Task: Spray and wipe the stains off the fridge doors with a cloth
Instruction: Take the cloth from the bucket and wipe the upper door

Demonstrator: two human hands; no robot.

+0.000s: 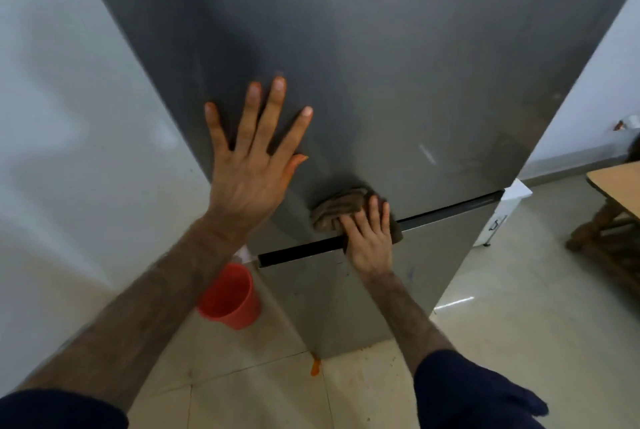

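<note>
A tall grey fridge fills the view; its upper door [363, 65] ends at a dark gap above the lower door [329, 307]. My left hand [252, 158] lies flat on the upper door with fingers spread, holding nothing. My right hand [370, 238] presses a crumpled brown cloth [341, 209] against the bottom edge of the upper door, just above the gap. Faint streaks show on the upper door to the right of the cloth. No spray bottle is in view.
A red bucket [230, 297] stands on the tiled floor left of the fridge, by the white wall [69, 117]. An orange spill [315, 367] marks the floor at the fridge's front corner. A wooden table [616, 193] stands at the right.
</note>
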